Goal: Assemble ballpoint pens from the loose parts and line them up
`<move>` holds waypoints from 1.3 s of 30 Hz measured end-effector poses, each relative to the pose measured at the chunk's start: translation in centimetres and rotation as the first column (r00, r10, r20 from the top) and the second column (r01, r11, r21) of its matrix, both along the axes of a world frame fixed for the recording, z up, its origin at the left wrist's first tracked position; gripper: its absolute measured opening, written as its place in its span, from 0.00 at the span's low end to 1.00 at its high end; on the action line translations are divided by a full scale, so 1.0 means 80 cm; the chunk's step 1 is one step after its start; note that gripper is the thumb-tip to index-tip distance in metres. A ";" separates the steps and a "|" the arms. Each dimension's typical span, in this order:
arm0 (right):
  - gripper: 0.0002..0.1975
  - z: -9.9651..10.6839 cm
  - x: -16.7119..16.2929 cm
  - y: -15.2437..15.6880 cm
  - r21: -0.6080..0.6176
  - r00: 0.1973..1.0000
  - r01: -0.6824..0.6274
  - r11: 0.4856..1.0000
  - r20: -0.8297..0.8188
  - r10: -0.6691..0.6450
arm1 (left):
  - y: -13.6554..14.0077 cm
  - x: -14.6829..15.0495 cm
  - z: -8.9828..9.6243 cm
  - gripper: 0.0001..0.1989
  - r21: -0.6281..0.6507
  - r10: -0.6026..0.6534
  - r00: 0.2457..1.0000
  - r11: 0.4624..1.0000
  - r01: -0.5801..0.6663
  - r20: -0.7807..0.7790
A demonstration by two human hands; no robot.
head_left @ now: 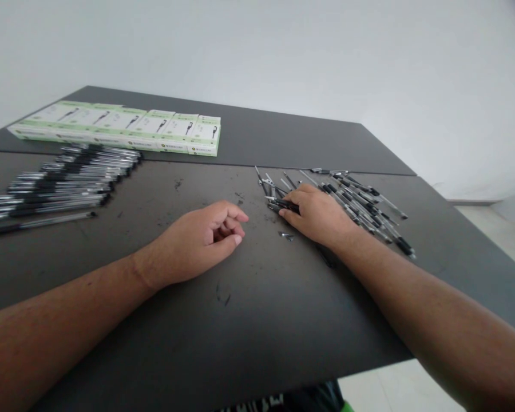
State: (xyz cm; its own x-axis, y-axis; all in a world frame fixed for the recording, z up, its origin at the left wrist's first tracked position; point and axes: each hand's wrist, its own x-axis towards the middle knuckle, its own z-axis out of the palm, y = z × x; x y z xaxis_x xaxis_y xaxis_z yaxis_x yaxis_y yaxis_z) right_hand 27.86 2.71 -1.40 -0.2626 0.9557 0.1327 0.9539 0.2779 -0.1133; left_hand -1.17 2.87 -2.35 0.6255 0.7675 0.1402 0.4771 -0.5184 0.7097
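Note:
My right hand (315,209) is at the near left side of a loose pile of pens and pen parts (360,203). Its thumb and fingers close on black pen pieces (285,204), whose tips stick out to the left; the palm hides the rest. Thin clear tubes and dark sticks (264,180) lie just beyond its fingertips. My left hand (203,240) rests on the dark table with nothing in it, fingers loosely curled and the thumb apart from the index finger. Small silvery bits (285,235) lie between the two hands.
On the left lies a row of pens (68,177) side by side, with a single pen (43,222) nearest me. Several green and white boxes (154,130) stand in line behind them. Dark marks dot the grey table (257,320); a seam crosses it before the boxes.

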 end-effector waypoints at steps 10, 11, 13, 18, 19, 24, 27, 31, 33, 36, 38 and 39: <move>0.10 0.005 -0.005 -0.001 0.005 1.000 0.020 1.000 0.004 -0.020 | 0.000 0.000 0.001 0.15 0.009 -0.011 1.000 1.000 0.011 -0.003; 0.10 0.006 -0.006 -0.001 0.000 1.000 0.021 1.000 0.004 -0.021 | 0.000 0.000 0.001 0.15 0.008 -0.011 1.000 1.000 0.011 0.000; 0.09 0.007 -0.007 -0.002 -0.014 1.000 0.017 1.000 -0.001 -0.017 | 0.000 0.000 0.001 0.14 0.005 -0.010 1.000 1.000 0.010 0.003; 0.08 0.008 -0.007 -0.003 -0.033 0.999 -0.013 0.999 -0.032 0.012 | 0.000 0.000 0.000 0.15 0.009 -0.002 1.000 1.000 0.002 -0.012; 0.08 0.008 -0.007 -0.003 -0.032 0.999 -0.018 0.999 -0.036 0.017 | 0.000 0.000 0.001 0.15 0.008 0.001 1.000 1.000 -0.001 -0.019; 0.09 0.006 -0.005 -0.004 -0.030 0.998 -0.039 0.999 -0.043 0.038 | -0.001 0.001 0.003 0.15 0.006 0.006 1.000 1.000 -0.006 -0.028; 0.08 0.006 -0.005 -0.004 -0.028 0.996 -0.069 0.997 -0.061 0.067 | -0.001 0.001 0.004 0.15 -0.005 0.009 1.000 1.000 -0.009 -0.020; 0.06 0.006 -0.004 -0.003 -0.014 0.993 -0.084 0.996 -0.084 0.083 | -0.001 0.000 0.003 0.14 -0.016 0.013 1.000 1.000 -0.013 -0.006; 0.06 0.006 -0.002 -0.002 0.004 0.992 -0.072 0.997 -0.106 0.072 | -0.001 0.000 0.001 0.14 -0.019 0.010 1.000 1.000 -0.010 0.002; 0.05 0.008 -0.002 -0.006 0.040 0.981 -0.076 0.996 -0.174 0.082 | 0.000 0.000 -0.002 0.14 -0.029 0.013 1.000 1.000 -0.013 0.027; 0.04 0.010 -0.005 -0.013 0.063 0.966 -0.124 0.990 -0.221 0.135 | 0.001 0.001 -0.002 0.15 -0.034 0.024 0.999 0.999 -0.022 0.045; 0.05 0.011 -0.008 -0.019 0.077 0.954 -0.162 0.984 -0.242 0.177 | 0.001 0.001 -0.002 0.15 -0.037 0.031 0.998 0.999 -0.029 0.050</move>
